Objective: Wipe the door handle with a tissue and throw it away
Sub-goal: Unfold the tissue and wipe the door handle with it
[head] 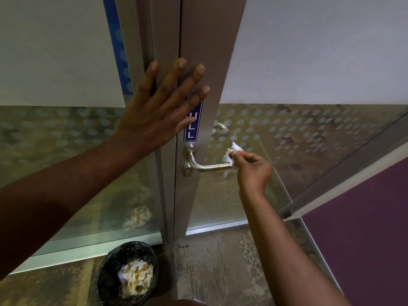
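A steel lever door handle [206, 166] sticks out to the right from the grey door frame [207, 62]. A small yellowish spot shows near its free end. My right hand [254, 171] pinches a crumpled white tissue [230, 156] against the tip of the handle. My left hand [163, 109] lies flat with fingers spread on the door frame above the handle, partly covering a blue PULL sign [191, 129].
A black wire waste basket [127, 273] holding several stained tissues stands on the floor below left of the door. Frosted dotted glass panels [309, 138] flank the frame. A purple wall [364, 239] is on the right.
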